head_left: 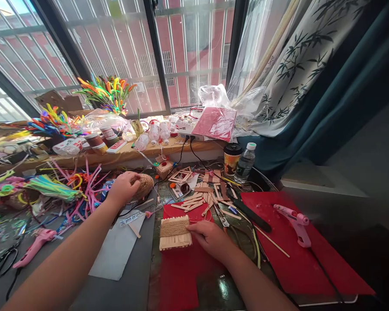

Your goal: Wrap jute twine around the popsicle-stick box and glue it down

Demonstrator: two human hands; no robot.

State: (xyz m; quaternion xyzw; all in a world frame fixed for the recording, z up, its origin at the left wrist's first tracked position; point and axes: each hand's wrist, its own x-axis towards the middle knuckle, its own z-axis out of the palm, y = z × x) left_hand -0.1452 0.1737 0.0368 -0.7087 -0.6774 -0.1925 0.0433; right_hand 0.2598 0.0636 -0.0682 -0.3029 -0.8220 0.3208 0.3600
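My right hand [210,238] pinches the right edge of a small craft-stick box [175,242]. Its upper part is wound with brown twine [174,225], and bare sticks show below. Off to the left, my left hand [125,188] has its fingers curled against a ball of twine [145,185]; part of the ball is hidden behind the hand. Under the box lies a red sheet [178,280]. Loose craft sticks [194,201] are heaped just beyond the box.
Pink glue guns lie right [294,220] on a red sheet and left [35,246] beside scissors [3,261]. A paper cup [232,159] and water bottle [245,164] stand at the back right. Pipe cleaners [55,188] pile up at left; black cables [181,151] cross behind.
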